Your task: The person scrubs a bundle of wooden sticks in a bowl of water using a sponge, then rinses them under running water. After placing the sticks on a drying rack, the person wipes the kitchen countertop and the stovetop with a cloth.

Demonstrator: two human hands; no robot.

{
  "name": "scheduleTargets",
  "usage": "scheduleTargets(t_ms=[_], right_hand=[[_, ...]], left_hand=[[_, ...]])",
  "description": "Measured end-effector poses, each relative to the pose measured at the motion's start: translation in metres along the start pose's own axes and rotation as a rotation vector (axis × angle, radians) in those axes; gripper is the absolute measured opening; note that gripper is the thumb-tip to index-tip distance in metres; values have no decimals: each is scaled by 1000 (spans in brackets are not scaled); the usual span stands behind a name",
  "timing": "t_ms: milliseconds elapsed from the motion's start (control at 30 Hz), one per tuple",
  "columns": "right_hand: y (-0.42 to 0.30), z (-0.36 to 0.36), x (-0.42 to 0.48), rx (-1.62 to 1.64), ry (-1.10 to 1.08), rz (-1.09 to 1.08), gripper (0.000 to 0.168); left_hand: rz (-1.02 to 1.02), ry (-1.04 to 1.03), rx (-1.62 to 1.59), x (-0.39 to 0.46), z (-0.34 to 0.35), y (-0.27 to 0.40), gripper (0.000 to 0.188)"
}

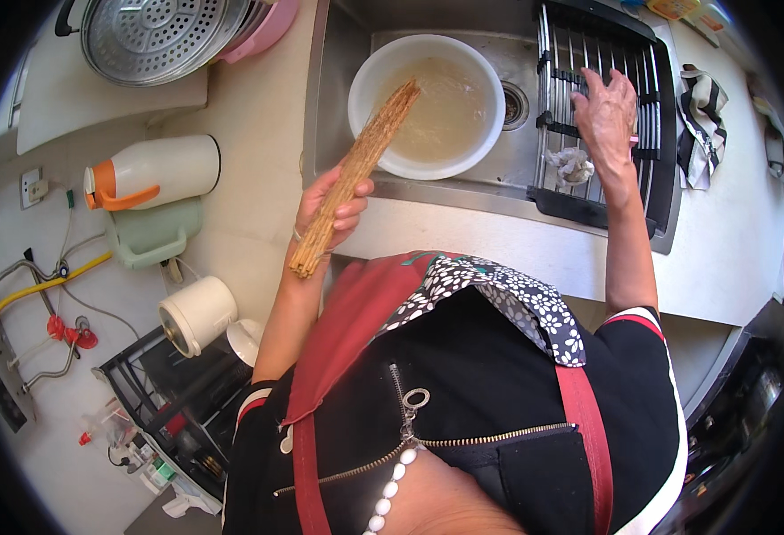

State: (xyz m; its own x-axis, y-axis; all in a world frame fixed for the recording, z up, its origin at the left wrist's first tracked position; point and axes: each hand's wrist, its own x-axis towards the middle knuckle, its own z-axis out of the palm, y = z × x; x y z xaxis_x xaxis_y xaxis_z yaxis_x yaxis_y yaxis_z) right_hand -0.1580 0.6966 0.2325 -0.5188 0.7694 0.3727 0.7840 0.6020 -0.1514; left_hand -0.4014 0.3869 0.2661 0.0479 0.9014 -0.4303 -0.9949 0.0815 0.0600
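My left hand is closed around a bundle of thin brown sticks, a bamboo pot brush, whose frayed end reaches over the rim of a white basin. The basin holds cloudy water and sits in the steel sink. My right hand is over the metal drying rack across the sink's right part, fingers spread. Something small and pink shows at its outer edge; whether the hand touches it I cannot tell. A crumpled whitish cloth or wad lies on the rack beside my right wrist.
A steel steamer pan and a pink basin stand at upper left. A white and orange thermos, a green jug and a cream electric pot are at left. A striped cloth lies right of the rack.
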Motion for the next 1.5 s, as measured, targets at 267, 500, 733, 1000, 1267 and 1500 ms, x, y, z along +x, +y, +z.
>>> scheduleTargets(t_ms=[267,500,733,1000,1267,1500], right_hand=[[-124,31,-14,856,-228,-327,36],[-127,89,-5,936,-393,33,16],[-137,76,-12,1317,-665,637,45],[-128,103,-16,783,-749,-59,39],[-148,95,5,1126,-725,239,27],[-149,40,100,1574,-486,386,42]], left_hand=[[-39,-17,130,3,18,-7,39],[-69,112,438,8,28,2,51],[-47,628,1210,49,4,14,27],[11,691,1037,43,-2,22,24],[64,544,1609,28,-5,32,33],[26,422,795,37,58,23,37]])
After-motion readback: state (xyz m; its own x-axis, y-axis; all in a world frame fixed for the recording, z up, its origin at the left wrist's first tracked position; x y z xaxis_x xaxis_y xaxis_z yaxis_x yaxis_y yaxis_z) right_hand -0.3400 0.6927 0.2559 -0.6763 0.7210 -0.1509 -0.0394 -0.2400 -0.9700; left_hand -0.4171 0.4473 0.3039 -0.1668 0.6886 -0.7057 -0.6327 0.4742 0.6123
